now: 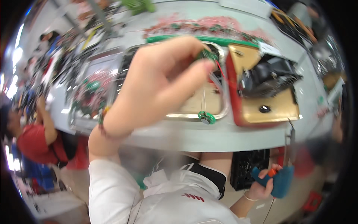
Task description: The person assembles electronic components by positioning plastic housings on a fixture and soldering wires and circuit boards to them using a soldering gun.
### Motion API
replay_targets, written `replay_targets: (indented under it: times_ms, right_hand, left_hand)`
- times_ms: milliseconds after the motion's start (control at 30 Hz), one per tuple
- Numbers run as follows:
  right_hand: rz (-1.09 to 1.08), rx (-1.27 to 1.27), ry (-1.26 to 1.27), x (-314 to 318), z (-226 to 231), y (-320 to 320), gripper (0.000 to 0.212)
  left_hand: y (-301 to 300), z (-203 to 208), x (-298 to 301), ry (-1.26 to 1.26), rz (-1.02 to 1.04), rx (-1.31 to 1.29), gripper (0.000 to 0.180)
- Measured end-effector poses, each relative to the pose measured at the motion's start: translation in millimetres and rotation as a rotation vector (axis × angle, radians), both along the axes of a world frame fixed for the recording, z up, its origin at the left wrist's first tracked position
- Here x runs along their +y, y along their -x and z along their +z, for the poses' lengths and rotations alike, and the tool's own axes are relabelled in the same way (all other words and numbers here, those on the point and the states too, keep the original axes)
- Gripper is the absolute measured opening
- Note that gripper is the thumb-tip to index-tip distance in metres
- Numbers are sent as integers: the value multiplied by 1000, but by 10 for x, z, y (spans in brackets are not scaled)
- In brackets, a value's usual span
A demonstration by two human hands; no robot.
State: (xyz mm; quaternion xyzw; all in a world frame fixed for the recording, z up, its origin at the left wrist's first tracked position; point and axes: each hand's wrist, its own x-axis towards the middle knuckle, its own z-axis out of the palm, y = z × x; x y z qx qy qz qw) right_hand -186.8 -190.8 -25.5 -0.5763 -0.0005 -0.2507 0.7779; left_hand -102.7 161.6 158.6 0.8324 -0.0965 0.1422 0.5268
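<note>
The left hand (160,82) was raised above the near part of the table (209,140), the forearm rising from the lower edge of the view in a white sleeve (112,194), the wrist bent so that the back of the hand faced the camera. A beaded bracelet (102,119) sat on that wrist. The thumb and forefinger were closed in a pinch on a small green component (209,55), held at the fingertips over the far side of a shallow metal tray (223,112). Thin wires (204,98), one red near the fingertips, ran down from the pinched part to a green ring-shaped part (206,118) that hung or rested at the near rim of the tray; contact with the rim could not be determined. The right hand (263,184) was held low, below the near edge of the table and toward its right end, the fingers wrapped around the blue handle of a soldering-type tool (283,179) whose thin metal tip pointed upward beside the table edge. A bangle was visible on the right wrist. To the right of the tray, a red-edged, gold-coloured fixture (272,110) carried a black device (266,78). A second tray (93,93) with mixed green and red parts stood to the left. Another person in a red shirt (31,143) was at the left edge of the table.
</note>
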Motion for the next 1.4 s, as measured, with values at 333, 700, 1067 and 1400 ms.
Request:
replay_targets:
  times_ms: [333, 700, 1067, 1400]
  right_hand:
    - [164, -65, 45, 9, -133, -206, 54]
    - [120, -30, 24, 134, -71, -253, 60]
    - [236, 74, -193, 505, 284, -97, 62]
    - [419, -117, -78, 659, 696, -37, 86]
  left_hand:
    - [782, -295, 2322, 111, 742, -234, 16]
    - [1632, -1029, 2794, -604, 1175, 161, 20]
    - [1402, -1265, 875, -269, 806, -598, 12]
    - [636, -1296, -1561, -164, -539, -289, 61]
